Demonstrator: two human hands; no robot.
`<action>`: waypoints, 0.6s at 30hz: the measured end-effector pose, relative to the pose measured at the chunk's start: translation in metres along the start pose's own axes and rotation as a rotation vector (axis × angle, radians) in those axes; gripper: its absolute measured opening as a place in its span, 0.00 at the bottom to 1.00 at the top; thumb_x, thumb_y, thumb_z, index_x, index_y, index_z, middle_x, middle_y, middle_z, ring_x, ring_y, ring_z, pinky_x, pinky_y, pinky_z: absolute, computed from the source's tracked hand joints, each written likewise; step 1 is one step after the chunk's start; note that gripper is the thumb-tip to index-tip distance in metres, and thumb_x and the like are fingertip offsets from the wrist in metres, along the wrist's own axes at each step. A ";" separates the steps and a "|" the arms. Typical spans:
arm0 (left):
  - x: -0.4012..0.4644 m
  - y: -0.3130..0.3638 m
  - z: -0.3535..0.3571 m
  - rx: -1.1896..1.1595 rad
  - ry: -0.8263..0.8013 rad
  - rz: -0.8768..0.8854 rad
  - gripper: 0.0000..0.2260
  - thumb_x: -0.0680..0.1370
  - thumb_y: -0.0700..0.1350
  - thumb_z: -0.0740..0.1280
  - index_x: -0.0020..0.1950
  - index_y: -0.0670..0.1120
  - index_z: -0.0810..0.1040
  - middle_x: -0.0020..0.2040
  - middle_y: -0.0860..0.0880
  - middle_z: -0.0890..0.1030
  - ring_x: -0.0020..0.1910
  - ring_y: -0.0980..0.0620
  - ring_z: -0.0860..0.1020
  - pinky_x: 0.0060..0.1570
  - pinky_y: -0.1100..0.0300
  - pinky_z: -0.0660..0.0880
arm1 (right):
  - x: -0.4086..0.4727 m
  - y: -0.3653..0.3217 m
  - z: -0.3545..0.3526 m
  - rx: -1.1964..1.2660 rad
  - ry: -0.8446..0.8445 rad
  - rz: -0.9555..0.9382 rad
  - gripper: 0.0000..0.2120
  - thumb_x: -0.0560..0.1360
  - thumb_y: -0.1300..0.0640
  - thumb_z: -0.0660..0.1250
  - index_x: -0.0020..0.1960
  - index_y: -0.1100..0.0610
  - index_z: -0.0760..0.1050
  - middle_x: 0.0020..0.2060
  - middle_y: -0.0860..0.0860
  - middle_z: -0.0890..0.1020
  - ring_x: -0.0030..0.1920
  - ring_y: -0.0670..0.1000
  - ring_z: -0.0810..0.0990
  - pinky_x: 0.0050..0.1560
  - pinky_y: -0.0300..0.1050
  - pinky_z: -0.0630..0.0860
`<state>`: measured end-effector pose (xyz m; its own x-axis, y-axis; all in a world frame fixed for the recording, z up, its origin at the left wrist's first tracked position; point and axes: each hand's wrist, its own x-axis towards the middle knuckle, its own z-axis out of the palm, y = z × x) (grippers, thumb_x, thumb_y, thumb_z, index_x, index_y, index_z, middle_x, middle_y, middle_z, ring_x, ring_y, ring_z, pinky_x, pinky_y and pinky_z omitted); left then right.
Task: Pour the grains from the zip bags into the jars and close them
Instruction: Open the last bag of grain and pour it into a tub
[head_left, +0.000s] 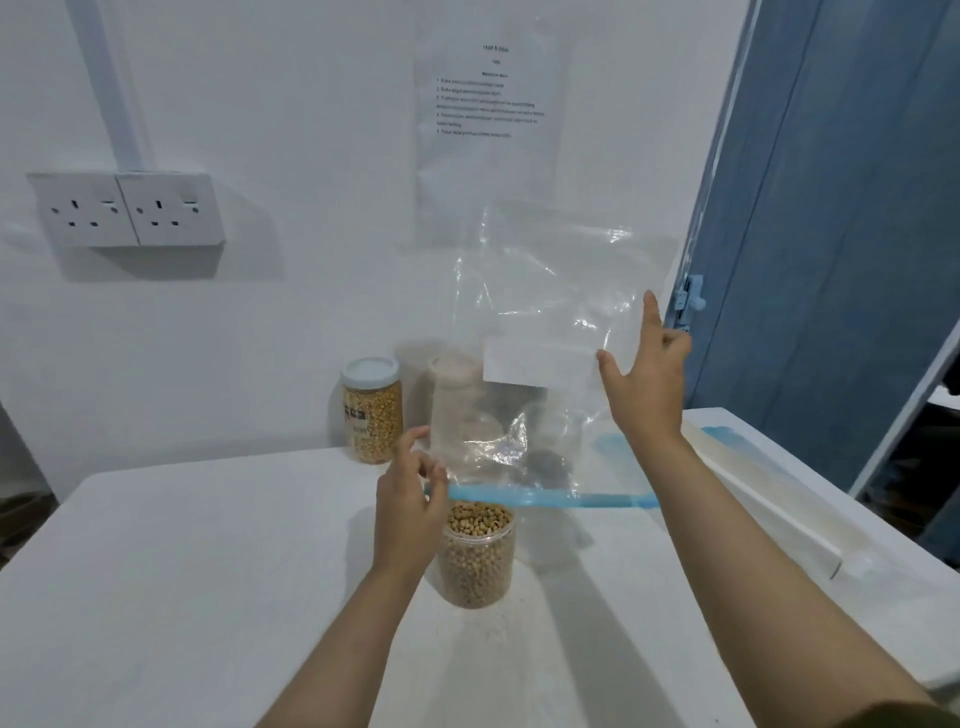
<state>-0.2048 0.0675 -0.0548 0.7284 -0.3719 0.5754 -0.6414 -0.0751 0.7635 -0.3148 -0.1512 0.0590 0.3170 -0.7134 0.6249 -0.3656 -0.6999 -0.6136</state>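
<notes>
Three jars on the table (182, 571): open jar (477, 553) full of beans, no lid, near the table's middle; lidded jar (372, 410) of yellow grains behind it and to the left, by the wall; a third, clear jar (451, 410) just right of the lidded one, seen partly through plastic, contents unclear. Two zip bags: one empty bag (545, 364) held upside down straight above the open jar, blue zip strip at the bottom just over the jar's mouth; second bag (753, 478) lies flat on the table, right of the open jar. Left hand (408, 506) pinches the zip end of the held bag, thumb and fingers narrow on the strip, just left of the jar's mouth. Right hand (647, 374) is up and right of the jar, fingers spread wide, touching the bag's upper side; whether it actually grips the plastic cannot be told.
</notes>
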 end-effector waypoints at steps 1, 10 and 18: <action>0.000 0.008 0.002 -0.022 0.005 -0.002 0.13 0.82 0.40 0.61 0.61 0.56 0.67 0.41 0.51 0.76 0.40 0.56 0.76 0.39 0.68 0.72 | 0.003 0.006 0.003 -0.025 -0.017 0.014 0.37 0.79 0.55 0.68 0.81 0.45 0.50 0.68 0.57 0.60 0.42 0.51 0.71 0.48 0.44 0.72; 0.012 0.087 0.069 -0.909 0.279 -0.397 0.13 0.83 0.39 0.55 0.51 0.45 0.80 0.45 0.53 0.83 0.43 0.57 0.79 0.43 0.64 0.73 | 0.007 0.107 -0.013 0.939 -0.340 0.274 0.13 0.82 0.65 0.58 0.57 0.55 0.80 0.58 0.52 0.82 0.58 0.51 0.82 0.49 0.41 0.81; 0.017 0.131 0.133 -0.938 0.383 -0.264 0.06 0.78 0.38 0.65 0.52 0.47 0.77 0.47 0.51 0.79 0.47 0.56 0.76 0.52 0.59 0.70 | -0.002 0.195 -0.057 0.420 -0.347 -0.332 0.15 0.75 0.56 0.73 0.60 0.43 0.79 0.59 0.40 0.77 0.62 0.40 0.73 0.63 0.30 0.67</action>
<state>-0.3087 -0.0718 0.0157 0.9509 -0.1177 0.2863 -0.1261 0.6974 0.7055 -0.4371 -0.2842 -0.0344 0.6453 -0.3765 0.6647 0.1530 -0.7888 -0.5953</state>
